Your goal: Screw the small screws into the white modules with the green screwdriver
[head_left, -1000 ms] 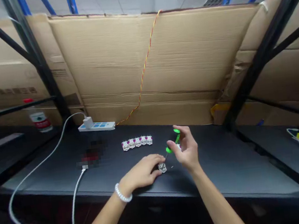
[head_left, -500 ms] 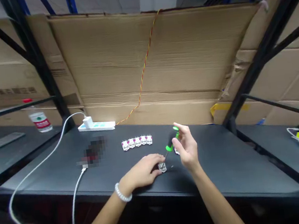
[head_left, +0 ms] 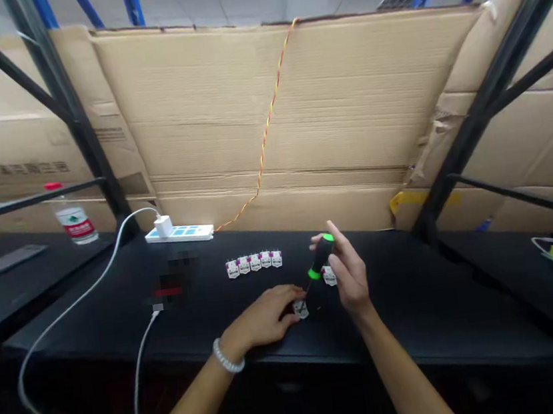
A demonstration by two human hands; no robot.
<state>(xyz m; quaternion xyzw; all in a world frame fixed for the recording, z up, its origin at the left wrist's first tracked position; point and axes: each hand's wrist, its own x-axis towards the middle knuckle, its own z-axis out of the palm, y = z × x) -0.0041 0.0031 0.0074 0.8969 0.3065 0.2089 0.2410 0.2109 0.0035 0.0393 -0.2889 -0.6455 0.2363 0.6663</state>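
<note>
On the dark table, my left hand (head_left: pixel 270 315) pinches a small white block-shaped part (head_left: pixel 300 309) between thumb and fingers. My right hand (head_left: pixel 348 268) has its fingers around the handle of a black and green screwdriver (head_left: pixel 321 256), with the forefinger stretched upward. The screwdriver is tilted, its thin shaft pointing down to the part at my left fingertips; the exact contact of the tip is too small to see. Another white and purple part (head_left: pixel 329 276) lies just behind the screwdriver, beside my right hand. A row of several similar parts (head_left: pixel 255 262) stands farther back.
A white power strip (head_left: pixel 184 234) with a plugged-in charger (head_left: pixel 163 226) lies at the back left. From it a white cable (head_left: pixel 74 304) loops over the front edge to a blurred dark object (head_left: pixel 170 287). Cardboard (head_left: pixel 265 114) walls the back, between black shelf posts (head_left: pixel 90 142).
My right fingers have shifted on the screwdriver handle, the forefinger now straighter, and the part behind shows more. My left hand stays put. The picture has more contrast.
</note>
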